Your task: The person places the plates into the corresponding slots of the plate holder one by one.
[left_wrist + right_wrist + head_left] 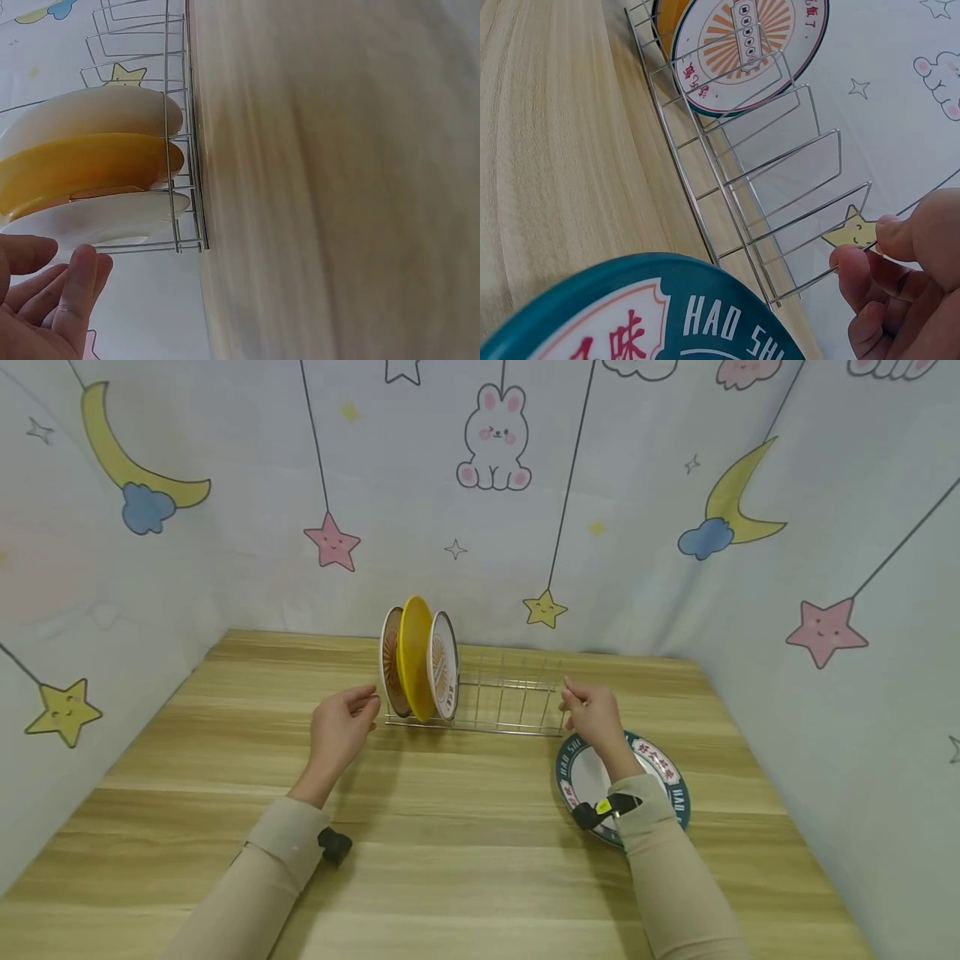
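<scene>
Rack (495,729) runs lengthwise left-right; right hand (597,717) pinches one end, left hand (339,731) by the other, can't tell if gripping tbh.

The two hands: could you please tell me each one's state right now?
Left hand: open, holding nothing visible.
Right hand: closed, pinching the wire rack at its right end.
</scene>
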A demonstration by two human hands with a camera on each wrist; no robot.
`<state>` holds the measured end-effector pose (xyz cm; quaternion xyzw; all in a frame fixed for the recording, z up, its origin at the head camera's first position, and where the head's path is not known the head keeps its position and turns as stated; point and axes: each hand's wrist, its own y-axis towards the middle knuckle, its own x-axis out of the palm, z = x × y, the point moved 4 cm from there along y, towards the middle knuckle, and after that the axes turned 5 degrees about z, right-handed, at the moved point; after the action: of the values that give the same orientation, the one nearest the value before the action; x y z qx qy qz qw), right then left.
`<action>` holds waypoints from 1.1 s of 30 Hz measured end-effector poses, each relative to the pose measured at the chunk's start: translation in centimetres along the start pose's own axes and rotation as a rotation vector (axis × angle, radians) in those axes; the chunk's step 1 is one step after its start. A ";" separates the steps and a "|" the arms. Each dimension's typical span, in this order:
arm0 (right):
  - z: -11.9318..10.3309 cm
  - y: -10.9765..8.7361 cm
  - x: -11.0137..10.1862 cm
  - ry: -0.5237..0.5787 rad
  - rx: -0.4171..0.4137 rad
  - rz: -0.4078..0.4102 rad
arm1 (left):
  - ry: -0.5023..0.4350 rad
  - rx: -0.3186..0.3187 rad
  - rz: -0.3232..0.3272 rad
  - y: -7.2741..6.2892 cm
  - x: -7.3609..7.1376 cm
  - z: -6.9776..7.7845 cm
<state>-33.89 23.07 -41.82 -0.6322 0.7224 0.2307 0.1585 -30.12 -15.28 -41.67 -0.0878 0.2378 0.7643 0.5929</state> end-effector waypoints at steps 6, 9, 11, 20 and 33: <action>0.2 -0.1 0.0 0.001 -0.005 -0.002 | -0.015 -0.003 -0.015 0.3 0.2 -0.1; 0.3 -0.1 -0.1 -0.001 0.001 -0.008 | -0.018 -0.013 -0.022 0.4 0.4 -0.3; 0.3 -0.1 -0.1 -0.003 0.001 -0.010 | -0.017 -0.017 -0.026 0.5 0.5 -0.4; 0.2 -0.2 -0.2 -0.007 0.003 -0.009 | -0.027 -0.021 -0.029 1.0 0.8 -0.6; 0.3 -0.2 -0.1 -0.004 0.018 -0.002 | -0.031 -0.032 0.008 1.7 1.1 -1.1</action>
<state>-33.70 23.30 -42.00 -0.6310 0.7235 0.2252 0.1662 -32.18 -15.11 -42.67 -0.0844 0.2166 0.7717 0.5920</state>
